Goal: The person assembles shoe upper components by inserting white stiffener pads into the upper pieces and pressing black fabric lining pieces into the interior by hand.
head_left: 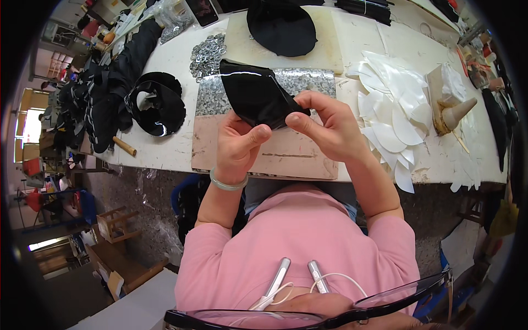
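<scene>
Head view, the only one we are working from: we are looking down at both hands raised just above the near edge of the table [165, 148], over a pink and silver work board [286, 157]. Between them we are holding a glossy black curved piece [254, 94], shaped something like a cap brim. Its long axis is running from upper left, away from us, down to lower right, where it is narrowing to a point. That pointed end is lying right at the fingers; the wide end is sticking up and away to the left, free in the air. The right hand [330, 129] is pinching the pointed end, thumb and forefinger closed together on the material. The left hand [237, 144] is curling underneath, thumb pressed up against the lower edge of the piece just beside the right thumb, its fingers clamped on it as well. Both hands are touching the piece at the same end, so neither is clearly nearer; the right one is sitting slightly higher. To the right, a heap of white petal-shaped cutouts [393, 113] is lying on the table, with a wooden cone [459, 113] beyond. To the left we are noting another black brim-like piece [159, 104] and, farther back, a pile of small silver rings [208, 54].
</scene>
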Demonstrator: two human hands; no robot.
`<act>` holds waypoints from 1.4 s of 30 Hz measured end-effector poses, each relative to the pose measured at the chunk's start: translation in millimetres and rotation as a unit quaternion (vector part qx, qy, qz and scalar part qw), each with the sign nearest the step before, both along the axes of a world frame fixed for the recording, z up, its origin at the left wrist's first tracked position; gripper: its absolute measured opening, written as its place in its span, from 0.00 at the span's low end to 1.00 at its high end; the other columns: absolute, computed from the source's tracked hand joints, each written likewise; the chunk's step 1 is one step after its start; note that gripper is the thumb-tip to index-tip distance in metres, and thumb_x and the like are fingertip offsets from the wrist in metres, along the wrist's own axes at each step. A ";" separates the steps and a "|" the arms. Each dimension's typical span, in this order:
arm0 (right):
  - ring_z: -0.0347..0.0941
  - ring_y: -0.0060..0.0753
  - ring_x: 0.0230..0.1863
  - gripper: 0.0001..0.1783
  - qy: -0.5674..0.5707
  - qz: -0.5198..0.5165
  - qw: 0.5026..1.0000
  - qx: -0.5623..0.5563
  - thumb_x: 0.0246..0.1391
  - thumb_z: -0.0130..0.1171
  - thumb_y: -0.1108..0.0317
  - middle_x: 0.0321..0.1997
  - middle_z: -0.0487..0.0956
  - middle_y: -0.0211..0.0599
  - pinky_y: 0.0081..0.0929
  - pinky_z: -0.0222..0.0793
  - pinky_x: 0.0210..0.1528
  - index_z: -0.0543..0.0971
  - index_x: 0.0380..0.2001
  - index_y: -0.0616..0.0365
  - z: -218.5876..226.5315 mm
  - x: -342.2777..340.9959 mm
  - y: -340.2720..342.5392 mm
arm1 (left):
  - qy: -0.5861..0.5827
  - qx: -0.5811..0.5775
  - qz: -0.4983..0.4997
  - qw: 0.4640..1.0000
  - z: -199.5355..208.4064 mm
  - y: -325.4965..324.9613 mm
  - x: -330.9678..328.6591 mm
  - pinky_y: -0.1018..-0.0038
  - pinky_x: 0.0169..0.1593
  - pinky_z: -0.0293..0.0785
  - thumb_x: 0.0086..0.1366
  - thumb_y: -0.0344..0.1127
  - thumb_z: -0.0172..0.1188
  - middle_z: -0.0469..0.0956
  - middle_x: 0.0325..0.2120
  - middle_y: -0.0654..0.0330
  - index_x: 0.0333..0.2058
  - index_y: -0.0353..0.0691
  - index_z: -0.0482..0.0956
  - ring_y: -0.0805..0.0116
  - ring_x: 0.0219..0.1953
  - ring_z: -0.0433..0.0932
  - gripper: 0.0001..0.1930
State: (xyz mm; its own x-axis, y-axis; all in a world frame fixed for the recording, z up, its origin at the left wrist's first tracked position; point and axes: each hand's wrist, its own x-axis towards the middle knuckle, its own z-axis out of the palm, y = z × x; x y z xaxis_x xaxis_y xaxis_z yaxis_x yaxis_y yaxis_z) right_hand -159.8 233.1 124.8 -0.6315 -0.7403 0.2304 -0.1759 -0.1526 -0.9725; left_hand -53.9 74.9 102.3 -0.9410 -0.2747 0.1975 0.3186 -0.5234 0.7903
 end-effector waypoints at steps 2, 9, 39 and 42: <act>0.68 0.21 0.30 0.09 0.055 -0.028 0.998 -0.016 0.51 0.65 0.70 0.27 0.75 0.30 0.19 0.64 0.35 0.78 0.34 0.63 -4.0 0.2 -1.1 | 0.000 0.020 -0.006 1.000 -8.5 0.6 0.2 0.71 0.55 0.69 0.58 0.25 0.64 0.77 0.47 0.56 0.50 0.34 0.72 0.67 0.49 0.76 0.21; 0.71 0.34 0.28 0.10 0.134 -0.018 0.990 -0.034 0.46 0.68 0.67 0.25 0.77 0.36 0.30 0.66 0.33 0.80 0.29 0.61 -1.8 -5.1 -0.6 | 0.007 0.126 -0.061 0.990 4.4 -3.6 -4.3 0.68 0.58 0.68 0.62 0.31 0.62 0.74 0.50 0.54 0.54 0.33 0.67 0.63 0.52 0.74 0.23; 0.71 0.12 0.21 0.10 -0.150 -0.058 0.986 0.053 0.55 0.64 0.65 0.25 0.77 0.26 0.13 0.69 0.21 0.78 0.31 0.61 -38.2 -48.3 -26.4 | -0.213 -0.093 -0.055 0.971 -29.4 -3.8 -11.3 0.78 0.44 0.78 0.64 0.27 0.58 0.79 0.41 0.54 0.49 0.30 0.70 0.70 0.39 0.80 0.16; 0.74 0.17 0.22 0.11 -0.089 -0.050 0.991 0.090 0.54 0.64 0.66 0.23 0.78 0.30 0.16 0.68 0.23 0.77 0.31 0.64 -50.8 -55.0 -28.8 | -0.202 -0.042 -0.041 0.978 -47.4 -2.9 -10.3 0.76 0.44 0.78 0.64 0.27 0.58 0.79 0.41 0.56 0.51 0.31 0.70 0.71 0.39 0.80 0.17</act>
State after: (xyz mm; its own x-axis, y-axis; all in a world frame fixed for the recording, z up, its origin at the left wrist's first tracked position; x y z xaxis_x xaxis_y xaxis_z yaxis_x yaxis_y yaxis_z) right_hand -214.8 204.3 74.1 -0.7229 -0.6907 -0.0211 -0.0050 0.0357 -0.9994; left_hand -64.1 72.1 54.9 -0.9651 -0.1944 -0.1753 -0.0676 -0.4620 0.8843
